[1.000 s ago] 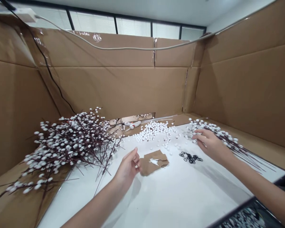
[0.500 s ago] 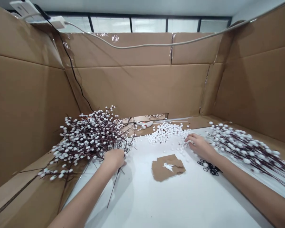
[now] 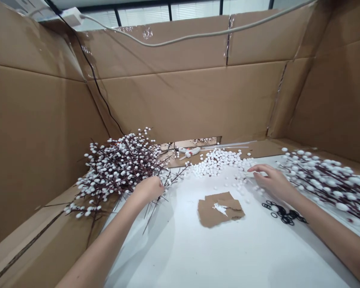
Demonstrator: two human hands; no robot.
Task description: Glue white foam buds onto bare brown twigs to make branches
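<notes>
Fingers curled, hold hidden from view, the left hand (image 3: pixel 150 189) sits at tangled white-berried branches (image 3: pixel 123 164) left of center, which could snag if tugged, while the right hand (image 3: pixel 273 182), fingers parted and seemingly empty, hovers beside loose white berries (image 3: pixel 220 160) right of center.
</notes>
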